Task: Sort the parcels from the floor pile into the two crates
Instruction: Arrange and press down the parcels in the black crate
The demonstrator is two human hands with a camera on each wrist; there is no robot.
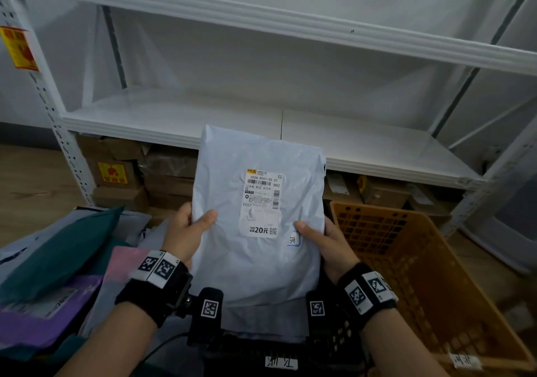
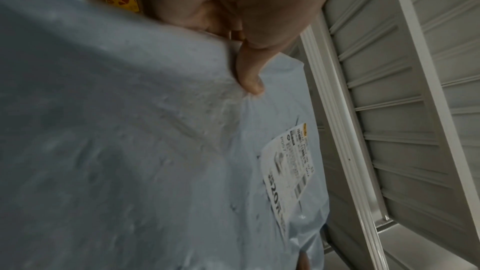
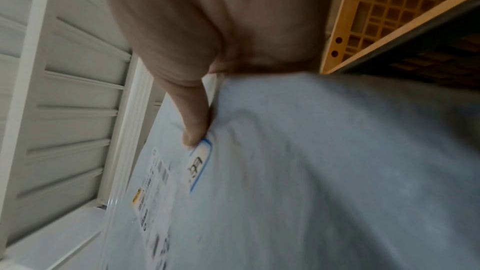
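Observation:
A pale grey plastic parcel with a white shipping label is held upright in front of me. My left hand grips its left edge, thumb on the front. My right hand grips the right edge, thumb beside a small blue-bordered sticker. In the left wrist view the thumb presses the parcel; in the right wrist view the thumb presses the parcel. An orange crate stands at the right, a black crate below the parcel.
A pile of parcels lies at the left: a teal one, a pink one, a purple one. White metal shelving stands ahead, with cardboard boxes under its lowest shelf. Wooden floor shows at the left.

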